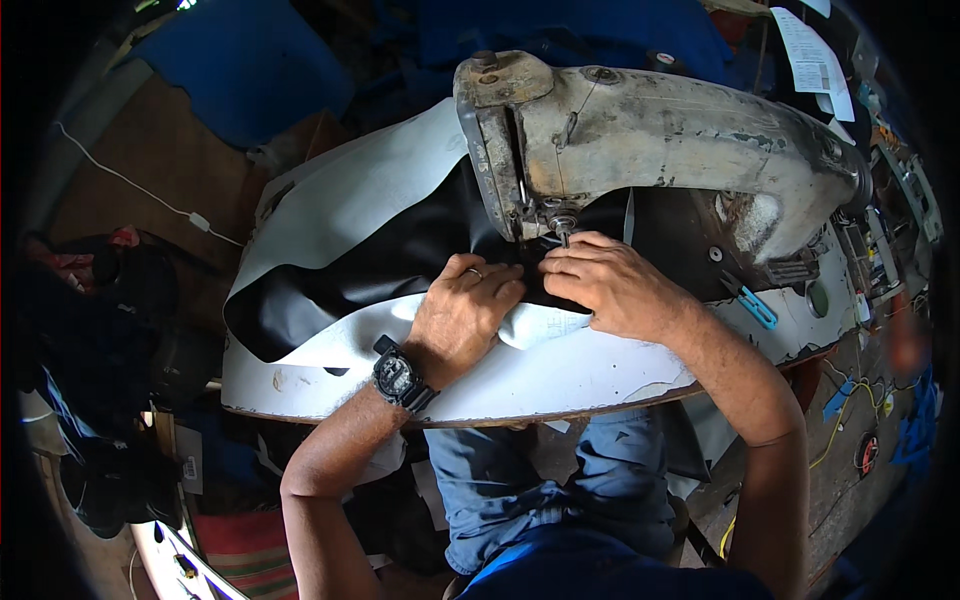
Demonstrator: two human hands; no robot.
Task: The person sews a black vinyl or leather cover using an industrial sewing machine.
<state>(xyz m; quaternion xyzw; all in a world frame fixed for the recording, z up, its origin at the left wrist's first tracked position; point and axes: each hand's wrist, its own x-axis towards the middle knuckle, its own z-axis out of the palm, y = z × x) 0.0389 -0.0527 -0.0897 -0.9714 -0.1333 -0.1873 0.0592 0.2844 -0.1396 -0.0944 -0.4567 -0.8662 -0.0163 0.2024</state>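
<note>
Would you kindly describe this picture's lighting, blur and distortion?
Head view: rim falls to black, front edge of the white tabletop bows; head view: soft sheen on black material; head view: left hand and right hand look fairly sharp, reddish patch at far right blurred.

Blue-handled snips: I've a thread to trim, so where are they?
In the head view, the snips lie right of the right hand, partly on the white tabletop.
</note>
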